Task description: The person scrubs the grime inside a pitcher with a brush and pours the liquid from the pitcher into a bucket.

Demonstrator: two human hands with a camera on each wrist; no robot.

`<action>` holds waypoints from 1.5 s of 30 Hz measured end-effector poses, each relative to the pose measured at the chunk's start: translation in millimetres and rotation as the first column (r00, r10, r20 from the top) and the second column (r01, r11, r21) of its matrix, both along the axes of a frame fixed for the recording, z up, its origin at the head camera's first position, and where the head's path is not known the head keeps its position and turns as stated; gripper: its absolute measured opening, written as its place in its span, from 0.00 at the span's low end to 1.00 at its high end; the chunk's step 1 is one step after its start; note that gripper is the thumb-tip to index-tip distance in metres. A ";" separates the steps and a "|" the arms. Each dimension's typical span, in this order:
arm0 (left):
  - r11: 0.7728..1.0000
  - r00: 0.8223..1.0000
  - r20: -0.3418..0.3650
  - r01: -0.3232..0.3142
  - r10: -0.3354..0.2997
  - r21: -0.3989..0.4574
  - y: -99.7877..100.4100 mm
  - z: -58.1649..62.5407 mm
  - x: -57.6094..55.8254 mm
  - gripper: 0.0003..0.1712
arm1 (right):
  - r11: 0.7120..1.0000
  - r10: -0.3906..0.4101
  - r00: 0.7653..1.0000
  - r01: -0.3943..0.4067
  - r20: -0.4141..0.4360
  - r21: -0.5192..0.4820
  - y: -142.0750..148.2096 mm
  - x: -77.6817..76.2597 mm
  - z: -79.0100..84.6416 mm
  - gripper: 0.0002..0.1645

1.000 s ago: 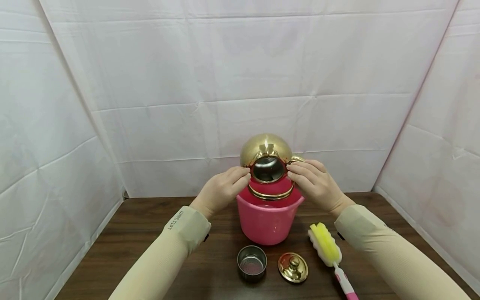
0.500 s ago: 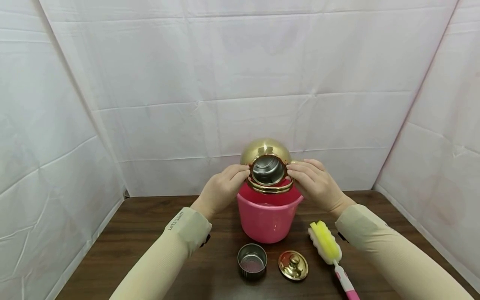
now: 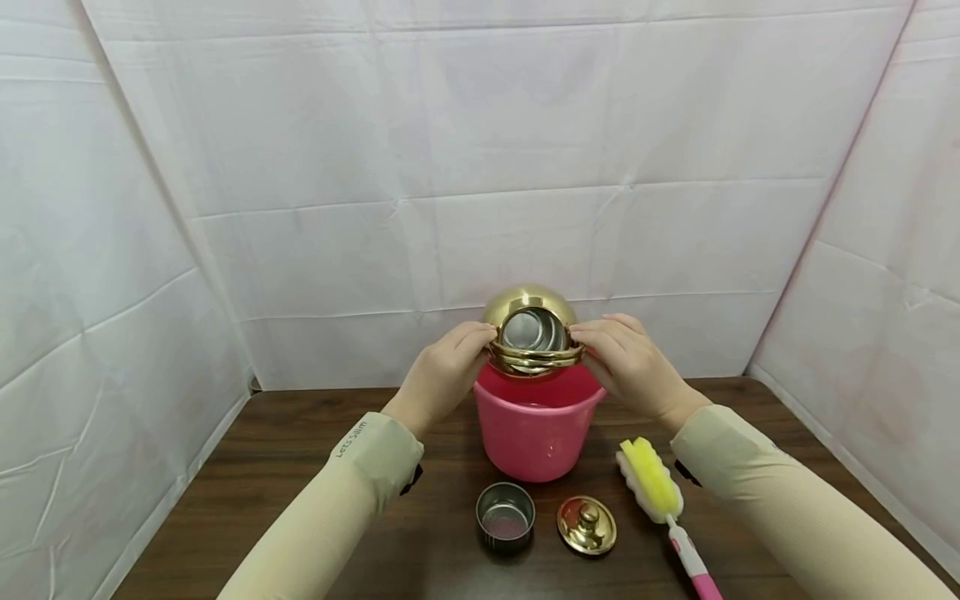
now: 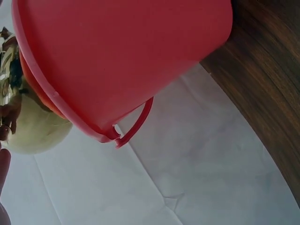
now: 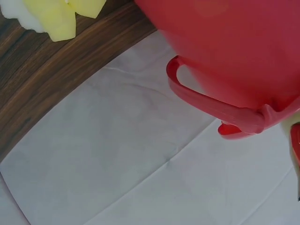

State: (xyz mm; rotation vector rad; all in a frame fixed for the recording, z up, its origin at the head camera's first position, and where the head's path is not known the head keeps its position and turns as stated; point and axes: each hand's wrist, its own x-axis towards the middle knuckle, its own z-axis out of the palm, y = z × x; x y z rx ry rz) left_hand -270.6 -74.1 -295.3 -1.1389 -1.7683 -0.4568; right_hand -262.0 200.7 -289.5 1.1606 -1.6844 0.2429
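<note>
Over the pink bucket [image 3: 534, 442] in the head view, both hands hold a shiny gold teapot [image 3: 527, 295], tilted with its round opening towards me. Its steel inside shows through the opening. The left hand [image 3: 444, 367] pinches the pot's left side by the opening, and the right hand [image 3: 632, 367] pinches the right side. The pot's gold loop handle [image 3: 534, 360] lies across the front, below the opening. From the left wrist, the pot's rounded body [image 4: 40, 129] appears past the bucket's rim. Fingertips are partly hidden behind the pot.
Nearer on the dark wood table [image 3: 300, 467] stand a small metal strainer cup [image 3: 506, 518] and a gold lid [image 3: 587, 526]. Right of them lies a yellow-and-white sponge brush [image 3: 651, 482] with a pink-and-white handle. White cloth walls [image 3: 480, 150] enclose the table's back and sides.
The teapot has come down a little and tipped, so more of its inside shows. Its loop handle now sits higher, closer to the opening. Both hands keep their grip, nearly in place.
</note>
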 end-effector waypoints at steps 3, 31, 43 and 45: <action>1.000 0.999 0.044 0.004 -0.004 0.011 0.7 -0.3 -0.2 0.14 | 1.000 -0.014 1.000 0.014 0.026 0.002 0.3 1.1 0.4 0.18; 0.993 0.964 0.266 -0.005 -0.027 0.121 8.3 7.0 3.3 0.14 | 0.993 -0.079 0.952 0.101 0.296 -0.059 -3.8 10.1 6.5 0.28; 0.983 0.962 0.266 0.012 -0.062 0.186 17.2 17.3 -2.2 0.17 | 0.977 -0.156 0.899 0.201 0.409 -0.068 -1.6 11.3 19.9 0.19; 0.982 0.960 0.272 0.009 -0.061 0.190 18.4 18.7 -3.0 0.18 | 0.976 -0.158 0.897 0.205 0.413 -0.073 -1.5 10.5 21.5 0.18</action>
